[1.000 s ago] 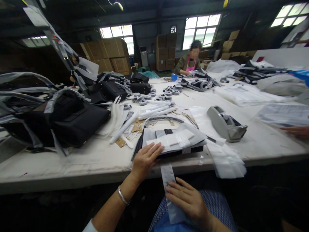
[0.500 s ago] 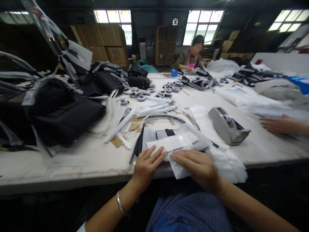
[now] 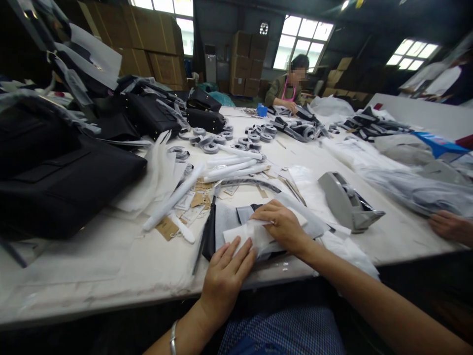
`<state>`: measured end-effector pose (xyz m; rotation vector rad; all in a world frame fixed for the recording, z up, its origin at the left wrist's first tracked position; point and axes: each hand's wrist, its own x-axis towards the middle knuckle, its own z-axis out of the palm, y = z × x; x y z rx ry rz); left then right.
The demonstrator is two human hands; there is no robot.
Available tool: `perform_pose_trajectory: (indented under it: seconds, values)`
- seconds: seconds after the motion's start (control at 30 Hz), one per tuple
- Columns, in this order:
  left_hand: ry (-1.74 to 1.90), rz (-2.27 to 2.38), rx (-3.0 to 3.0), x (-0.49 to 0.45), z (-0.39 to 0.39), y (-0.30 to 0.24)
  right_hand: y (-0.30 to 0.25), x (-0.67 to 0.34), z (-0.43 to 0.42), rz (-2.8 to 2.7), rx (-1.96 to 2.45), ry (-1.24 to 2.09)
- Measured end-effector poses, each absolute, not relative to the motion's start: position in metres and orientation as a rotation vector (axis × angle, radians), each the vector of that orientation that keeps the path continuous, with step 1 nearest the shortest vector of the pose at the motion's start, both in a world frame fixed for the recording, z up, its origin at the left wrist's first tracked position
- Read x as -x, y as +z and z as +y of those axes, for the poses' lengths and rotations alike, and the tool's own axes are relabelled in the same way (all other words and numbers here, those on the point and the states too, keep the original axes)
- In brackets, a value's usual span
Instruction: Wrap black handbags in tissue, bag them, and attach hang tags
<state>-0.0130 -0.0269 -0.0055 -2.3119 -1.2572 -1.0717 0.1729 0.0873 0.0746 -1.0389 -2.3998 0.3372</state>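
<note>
Film (image 3: pixel 260 234) over a strip (image 3: pixel 233 233) seems to be what you are working: the step in hand looks like folding it across the front of the bag (image 3: pixel 209 239). The bag lies on the near edge of the surface (image 3: pixel 144 268), right in front of you, with its wrapped handle (image 3: pixel 254 182) arching away on the far side.

Your left hand (image 3: pixel 227 281) is laid flat, fingers a little spread, pressing the near end of the strip against the bag. Your right hand (image 3: pixel 286 228) pinches a thin white edge between thumb and fingers, above the middle of the bag; how firm that grip is, you cannot tell from here.

Judging by this pose, the next move calls for the left hand to pin the strip while the right lays the pinched edge down smoothly. Pull too hard and the thin layer could crease or drag the strip askew. If the fold needs fixing, the dispenser (image 3: pixel 345 203) stands to the right of the bag, within easy reach of the right hand. Tags (image 3: pixel 167 228) lie loose to the left, so mind your sleeve there.
</note>
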Motion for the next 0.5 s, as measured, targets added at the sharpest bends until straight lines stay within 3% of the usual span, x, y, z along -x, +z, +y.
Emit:
perform_pose_trajectory:
  seconds: [0.23, 0.5]
  values:
    - [-1.153, -1.330, 2.352, 0.013, -0.026, -0.001, 0.058, -0.167, 0.104, -2.249, 1.308, 0.653]
    - [-0.994, -1.389, 2.383, 0.012, -0.025, 0.011, 0.061, -0.162, 0.114, -2.329, 1.468, 0.686]
